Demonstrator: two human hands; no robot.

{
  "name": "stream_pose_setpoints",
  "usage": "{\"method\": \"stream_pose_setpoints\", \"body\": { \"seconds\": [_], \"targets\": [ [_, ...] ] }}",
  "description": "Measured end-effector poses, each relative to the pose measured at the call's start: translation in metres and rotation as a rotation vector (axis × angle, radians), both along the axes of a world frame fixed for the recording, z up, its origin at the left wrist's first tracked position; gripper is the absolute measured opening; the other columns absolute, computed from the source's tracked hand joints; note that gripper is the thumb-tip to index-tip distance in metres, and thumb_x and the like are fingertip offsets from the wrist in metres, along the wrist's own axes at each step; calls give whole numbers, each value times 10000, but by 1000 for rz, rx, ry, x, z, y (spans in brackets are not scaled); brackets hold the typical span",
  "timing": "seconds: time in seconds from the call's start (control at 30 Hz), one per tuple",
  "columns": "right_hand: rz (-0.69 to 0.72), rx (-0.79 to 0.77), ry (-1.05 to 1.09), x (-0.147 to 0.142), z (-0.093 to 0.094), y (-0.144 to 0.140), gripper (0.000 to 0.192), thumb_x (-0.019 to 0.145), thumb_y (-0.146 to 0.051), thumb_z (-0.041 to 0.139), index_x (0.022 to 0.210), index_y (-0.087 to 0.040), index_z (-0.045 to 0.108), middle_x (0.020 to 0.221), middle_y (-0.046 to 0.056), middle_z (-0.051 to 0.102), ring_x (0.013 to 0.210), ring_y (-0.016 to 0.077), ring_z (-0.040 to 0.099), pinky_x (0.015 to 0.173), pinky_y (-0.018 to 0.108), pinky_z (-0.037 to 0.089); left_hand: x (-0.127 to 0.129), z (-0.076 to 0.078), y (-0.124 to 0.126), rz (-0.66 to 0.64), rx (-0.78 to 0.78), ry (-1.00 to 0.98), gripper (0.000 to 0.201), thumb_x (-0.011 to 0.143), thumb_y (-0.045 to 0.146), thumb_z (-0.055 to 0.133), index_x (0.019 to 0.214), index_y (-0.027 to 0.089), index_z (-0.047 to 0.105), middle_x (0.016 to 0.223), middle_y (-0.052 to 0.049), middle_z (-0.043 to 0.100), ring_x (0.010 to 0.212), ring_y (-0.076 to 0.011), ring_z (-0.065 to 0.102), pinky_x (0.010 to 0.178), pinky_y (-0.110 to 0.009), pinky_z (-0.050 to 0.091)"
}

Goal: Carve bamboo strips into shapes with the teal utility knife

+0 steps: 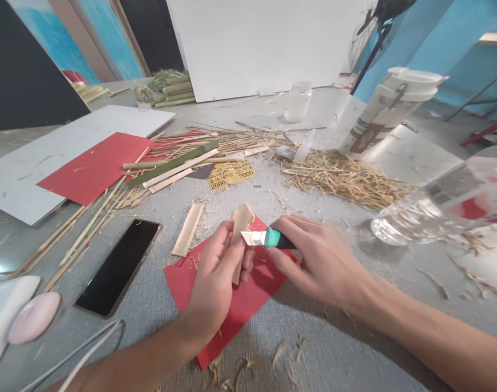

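Note:
Pinched in my left hand (218, 267) is a pale wooden strip (243, 216) with a shaped, wider top end; its lower part shows below my fingers. My right hand (314, 250) grips a utility knife (273, 238) with a teal and black handle. The blade points left and lies across the strip, close to my left thumb; whether it touches the wood I cannot tell. Under both hands lies a red sheet (248, 310) with a few shavings on it. A short split bamboo piece (188, 228) rests just left of the sheet's upper edge.
A phone (118, 267) lies left, near a pink mouse (34, 317) and white cable. Bamboo strips (179, 169), a red card (95, 166) and a straw pile (346, 177) spread behind. A plastic bottle (440, 196) and a tall tumbler (389, 111) are at right. Shavings litter the grey table.

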State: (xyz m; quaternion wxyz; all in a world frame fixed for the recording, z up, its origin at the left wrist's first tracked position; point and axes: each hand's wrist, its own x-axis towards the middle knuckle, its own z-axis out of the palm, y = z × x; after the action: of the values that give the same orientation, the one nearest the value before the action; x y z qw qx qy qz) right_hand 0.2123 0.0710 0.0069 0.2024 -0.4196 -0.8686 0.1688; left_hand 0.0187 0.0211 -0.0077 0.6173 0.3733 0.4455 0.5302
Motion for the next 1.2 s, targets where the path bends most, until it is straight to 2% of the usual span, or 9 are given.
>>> {"method": "stream_pose_setpoints", "body": {
  "seconds": [0.17,0.27,0.37,0.5,0.6,0.77,0.93,1.07,1.2],
  "targets": [
    [-22,47,-29,0,-2,2,293,1075,-447,479,903,-216,529,840,35,615,748,199,529,681,339,321,-1,0,2,27,61,143,261,1085,385,564,910,201,624,808,-5,631,677,-118,546,676,-255,468],
    [-26,59,-50,0,-3,2,293,1092,-443,471,922,-216,541,857,39,626,776,212,558,696,338,342,-1,-2,2,24,23,89,237,1077,385,566,922,210,607,776,14,586,644,-107,483,629,-242,424],
    [-3,80,-47,1,-4,2,292,1106,-437,474,922,-218,534,864,37,625,781,214,562,694,335,352,0,-2,2,20,3,65,126,1033,347,642,1004,226,625,733,47,508,625,-100,428,602,-226,389],
    [32,86,-40,1,-4,1,270,1106,-429,498,948,-215,549,891,38,639,807,220,580,699,334,372,0,0,2,-5,57,146,169,983,330,739,1109,244,665,925,14,632,853,-137,580,817,-257,503],
    [37,94,-41,0,-4,0,257,1100,-421,515,956,-212,555,900,40,650,819,226,591,708,338,386,0,1,3,1,41,195,199,992,376,737,1126,238,684,1036,-13,683,967,-166,616,911,-298,511],
    [38,103,-38,-1,-4,-1,242,1097,-403,520,952,-213,554,892,39,648,811,225,586,706,340,388,0,0,3,13,51,236,219,990,384,739,1150,238,703,1020,-16,704,924,-162,626,862,-293,511],
    [42,115,-26,0,-4,0,235,1102,-390,509,960,-209,557,897,41,652,802,220,584,701,335,387,-1,0,2,7,79,256,245,1002,417,726,1177,248,706,826,8,614,924,-189,642,829,-305,514],
    [37,152,-41,-1,-5,0,256,1109,-401,509,949,-207,562,873,36,647,780,216,583,694,331,377,-2,-1,2,12,72,320,235,1017,427,709,1174,255,683,960,-19,689,1010,-212,658,883,-335,524],
    [37,212,-53,-1,-4,-1,277,1117,-422,508,969,-200,580,868,38,658,772,218,592,695,332,373,-3,0,3,40,83,383,238,1010,451,720,1135,258,659,1023,-20,715,971,-204,663,895,-348,540]
  ]
}}
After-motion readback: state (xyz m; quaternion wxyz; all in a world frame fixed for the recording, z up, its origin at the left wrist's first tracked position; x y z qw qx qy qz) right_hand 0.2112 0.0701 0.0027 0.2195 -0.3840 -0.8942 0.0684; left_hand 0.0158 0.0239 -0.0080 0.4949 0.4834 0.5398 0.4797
